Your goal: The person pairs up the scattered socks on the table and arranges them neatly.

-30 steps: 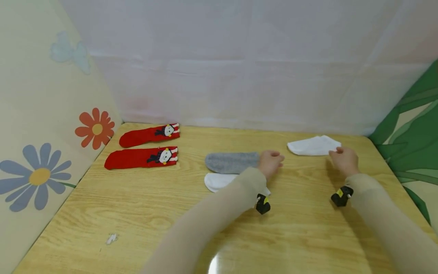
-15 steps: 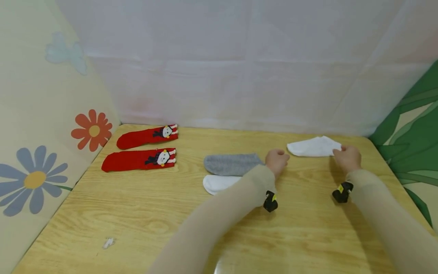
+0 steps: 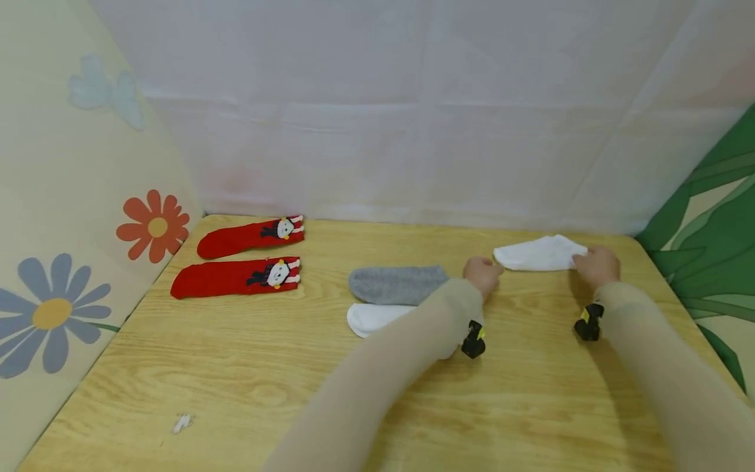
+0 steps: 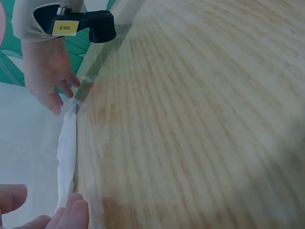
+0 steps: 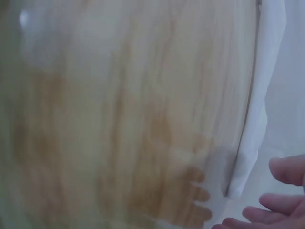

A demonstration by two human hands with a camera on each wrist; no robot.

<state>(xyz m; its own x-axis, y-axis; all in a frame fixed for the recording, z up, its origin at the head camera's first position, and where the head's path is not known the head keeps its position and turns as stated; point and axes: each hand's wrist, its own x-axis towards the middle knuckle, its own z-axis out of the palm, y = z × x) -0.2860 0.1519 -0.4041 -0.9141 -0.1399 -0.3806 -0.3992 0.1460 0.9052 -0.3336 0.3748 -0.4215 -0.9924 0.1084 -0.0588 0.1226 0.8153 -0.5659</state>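
A white sock (image 3: 539,254) lies flat near the back right of the table, toe to the left. My left hand (image 3: 482,274) is just off its toe end, thumb and fingers apart in the left wrist view. At the cuff end is my right hand (image 3: 598,265), fingertips right at the edge. The right wrist view shows the thumb spread from loosely bent fingers, beside the white fabric (image 5: 259,105). Left of my left hand lie a grey sock (image 3: 396,284) and a second white sock (image 3: 373,318), the latter partly hidden by my left sleeve.
Two red socks with a cartoon figure, one nearer (image 3: 212,278) and one farther (image 3: 232,241), lie at the back left. A small white mark (image 3: 182,423) is on the wooden table (image 3: 248,367) at front left. A white cloth (image 3: 354,131) hangs behind the table.
My left hand has moved right, away from the grey sock's cuff toward the toe of the right-hand white sock. My right hand has shifted only slightly, staying at that sock's cuff.
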